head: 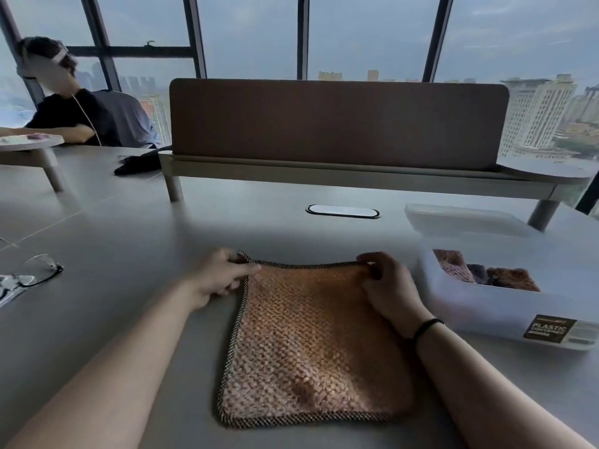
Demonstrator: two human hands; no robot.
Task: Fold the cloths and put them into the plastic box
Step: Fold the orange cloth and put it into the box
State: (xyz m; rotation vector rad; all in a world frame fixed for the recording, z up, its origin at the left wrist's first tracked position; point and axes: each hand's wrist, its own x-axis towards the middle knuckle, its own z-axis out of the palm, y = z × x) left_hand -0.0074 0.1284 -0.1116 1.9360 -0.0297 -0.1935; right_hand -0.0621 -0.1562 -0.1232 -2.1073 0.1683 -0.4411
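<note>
While the square orange-pink woven cloth with dark stitched border [311, 345] lies flat on the grey desk [129, 254], directly in front of the person, both hands sit at its far edge, w/ the near edge closest to the body. Left hand [220, 277] pinches the far-left corner, thumb and fingers closed on the border; right hand [385, 286] pinches the far-right corner the same way, fingers curled shut on the hem. Cloth is roughly square, so no real long axis; its sides run approx. straight away from the person. Judging by the grip, the next move is prob. a fold of the far edge toward the near edge, i.e. back toward the body, both hands travelling together.

Room: bare desk all round the cloth on the left and in front; near edge is unobstructed. To the right, the clear plastic box with a brown label [505, 312] stands just beside the cloth, near the right forearm, already holding several folded brownish and purple cloths [486, 273]. Right hand is the nearer one for the drop-in. Its clear lid [463, 218] lies behind it, apart. Black-rimmed glasses [35, 273] rest well off to the left, out of the way.
</note>
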